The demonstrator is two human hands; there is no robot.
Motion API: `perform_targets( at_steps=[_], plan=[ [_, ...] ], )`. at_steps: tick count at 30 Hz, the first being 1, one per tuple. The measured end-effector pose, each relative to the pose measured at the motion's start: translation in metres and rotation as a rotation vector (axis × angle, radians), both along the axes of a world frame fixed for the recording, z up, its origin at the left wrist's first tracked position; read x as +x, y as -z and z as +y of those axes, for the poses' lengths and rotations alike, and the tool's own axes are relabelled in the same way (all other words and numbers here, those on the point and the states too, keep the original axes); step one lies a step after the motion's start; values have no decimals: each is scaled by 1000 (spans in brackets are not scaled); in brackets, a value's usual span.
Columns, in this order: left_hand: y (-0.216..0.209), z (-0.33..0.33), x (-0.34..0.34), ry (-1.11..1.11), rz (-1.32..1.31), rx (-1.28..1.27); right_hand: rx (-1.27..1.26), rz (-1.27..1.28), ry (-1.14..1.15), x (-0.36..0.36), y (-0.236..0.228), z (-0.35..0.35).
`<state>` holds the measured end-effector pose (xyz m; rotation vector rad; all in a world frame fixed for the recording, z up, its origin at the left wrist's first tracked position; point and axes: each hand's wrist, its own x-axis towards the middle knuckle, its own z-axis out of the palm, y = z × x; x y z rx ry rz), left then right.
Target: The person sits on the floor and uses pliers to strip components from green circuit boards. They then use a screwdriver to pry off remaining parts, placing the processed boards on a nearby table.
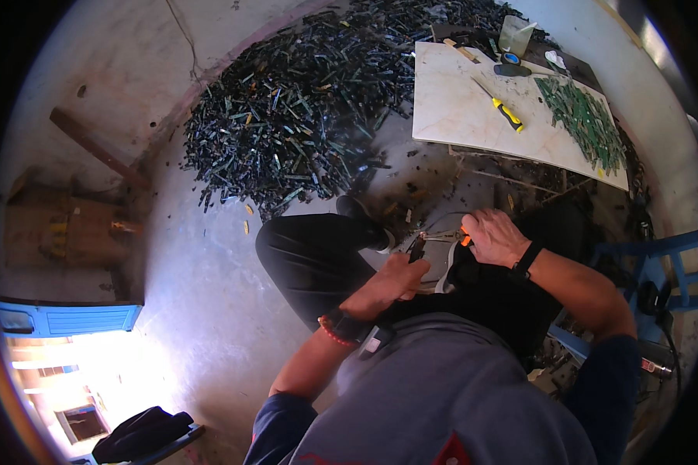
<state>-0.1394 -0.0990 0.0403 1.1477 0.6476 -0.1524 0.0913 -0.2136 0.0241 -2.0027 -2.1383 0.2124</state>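
A broad pile of dark strips (287, 116) is spread over the floor (209, 310) to the left of the pale-topped table (450, 108), reaching past its far edge. Well apart to the table's left, near the wall, a cardboard box (74, 229) is seen. A blue stool (659, 252) is placed on the near side of the table, toward its right. The table's right part is covered by a heap of green strips (585, 124). Between the table and the hands, the floor is littered with small scraps, and the space just behind the work is taken up by the person's shoe (464, 267). On the near side of the table, an orange-handled tool (465, 237) is grasped by the curled fingers of the right hand (495, 235). A dark piece (417, 248) is clenched in the fingers of the left hand (403, 277), farther from the table; whether it is touched by the tool's metal end cannot be told. A yellow-handled screwdriver (507, 114) is laid mid-table, and a blue tape roll (510, 58) is set at the table's far edge.
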Motion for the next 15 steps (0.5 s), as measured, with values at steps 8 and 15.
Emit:
perform_targets(
  at_steps=[8,15],
  plan=[
    [-12,6,-12,110,87,-41,-166,35,-285,22,-25,0],
    [-8,19,-8,-236,-77,-132,-413,757,281,1,-9,-20]
  ],
)
